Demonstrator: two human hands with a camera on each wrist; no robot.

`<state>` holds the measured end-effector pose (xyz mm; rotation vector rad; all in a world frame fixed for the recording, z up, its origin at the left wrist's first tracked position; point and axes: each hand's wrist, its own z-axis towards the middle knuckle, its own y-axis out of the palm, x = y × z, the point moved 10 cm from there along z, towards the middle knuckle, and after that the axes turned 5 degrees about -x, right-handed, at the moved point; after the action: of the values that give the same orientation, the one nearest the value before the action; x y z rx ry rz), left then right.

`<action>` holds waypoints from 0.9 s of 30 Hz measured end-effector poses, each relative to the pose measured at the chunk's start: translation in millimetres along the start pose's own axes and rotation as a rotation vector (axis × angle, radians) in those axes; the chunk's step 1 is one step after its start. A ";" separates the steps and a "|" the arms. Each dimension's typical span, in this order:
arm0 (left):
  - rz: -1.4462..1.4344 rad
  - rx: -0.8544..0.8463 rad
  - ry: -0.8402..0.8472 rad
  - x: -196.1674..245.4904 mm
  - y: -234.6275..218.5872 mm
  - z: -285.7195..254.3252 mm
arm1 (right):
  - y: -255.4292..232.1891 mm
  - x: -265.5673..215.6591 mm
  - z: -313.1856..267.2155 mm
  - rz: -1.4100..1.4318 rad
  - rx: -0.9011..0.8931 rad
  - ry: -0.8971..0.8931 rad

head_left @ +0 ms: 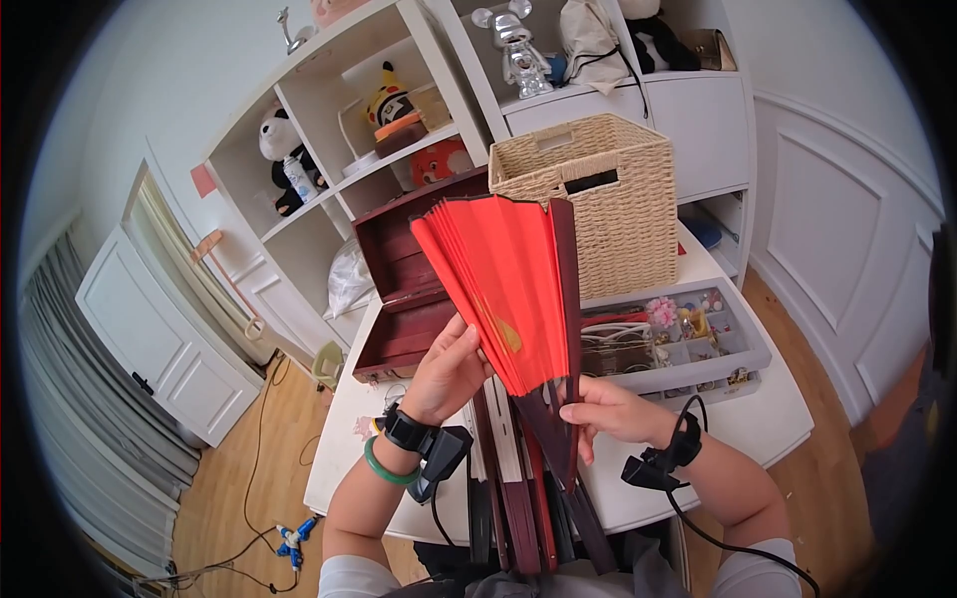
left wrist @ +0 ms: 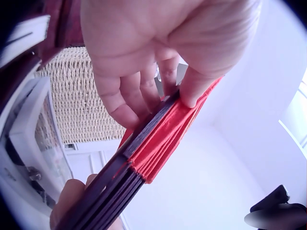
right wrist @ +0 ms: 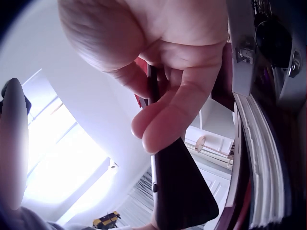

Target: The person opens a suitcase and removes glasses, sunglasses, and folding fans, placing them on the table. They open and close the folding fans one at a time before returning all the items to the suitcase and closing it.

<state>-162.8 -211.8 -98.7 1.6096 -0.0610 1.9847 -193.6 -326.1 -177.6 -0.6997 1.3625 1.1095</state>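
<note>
A red folding fan [head_left: 498, 289] with dark ribs is held up partly spread, its cloth creased in pleats, with a gold mark low on it. My left hand [head_left: 446, 377] pinches its left edge; in the left wrist view the thumb presses the red cloth [left wrist: 163, 143] and the fingers lie behind. My right hand [head_left: 616, 411] pinches the dark outer guard near the lower end. The right wrist view has that dark guard [right wrist: 177, 191] running down past curled fingers. Below, several closed folding fans [head_left: 518, 518] lie side by side over the table's front edge.
Behind the fan an open dark red box [head_left: 399, 334] stands left of a tall woven basket [head_left: 628, 219]. A clear compartment case [head_left: 688, 344] of trinkets sits to the right on the white table [head_left: 778, 424]. White shelves [head_left: 299, 95] rise behind. Cables [head_left: 254, 468] run along the floor.
</note>
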 end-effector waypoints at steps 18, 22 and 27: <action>-0.018 -0.018 0.017 13.6 -7.3 -10.0 | -13.9 -10.4 -1.9 0.305 0.097 -0.125; -0.010 -0.040 0.023 12.5 -5.8 -11.3 | -12.8 -7.7 -1.2 0.284 0.096 -0.109; 0.000 -0.320 0.010 1.4 -14.6 -14.8 | -10.3 -8.1 -0.6 0.298 0.049 -0.124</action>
<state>-169.3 -193.4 -106.0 1.3921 -0.3563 1.8721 -183.4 -332.1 -171.9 -0.3922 1.4117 1.3262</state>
